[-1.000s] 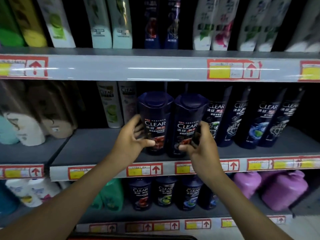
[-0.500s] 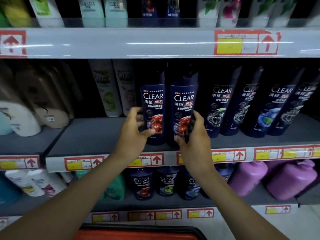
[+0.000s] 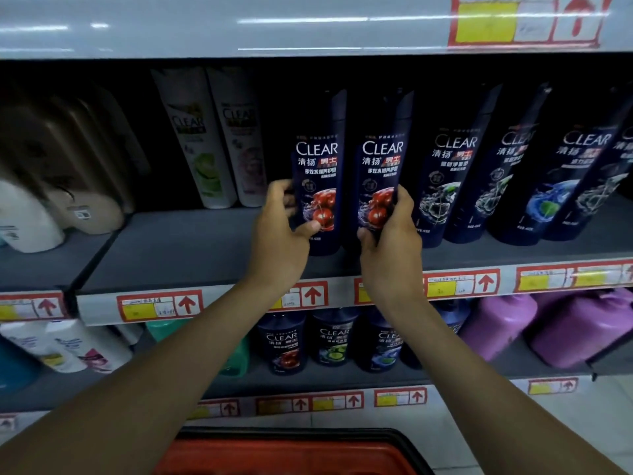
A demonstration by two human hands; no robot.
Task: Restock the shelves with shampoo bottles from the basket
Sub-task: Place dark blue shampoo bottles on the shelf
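On the middle shelf (image 3: 205, 248), each hand's grip wraps one dark Clear shampoo bottle: left hand (image 3: 279, 234), left bottle (image 3: 320, 166); right hand (image 3: 390, 241), right bottle (image 3: 383, 166). Releasing them tilted could topple neighbouring dark bottles (image 3: 445, 186).

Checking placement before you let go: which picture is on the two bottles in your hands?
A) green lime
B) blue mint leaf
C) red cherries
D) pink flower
C: the left hand and right hand each hold a dark bottle showing red cherries.
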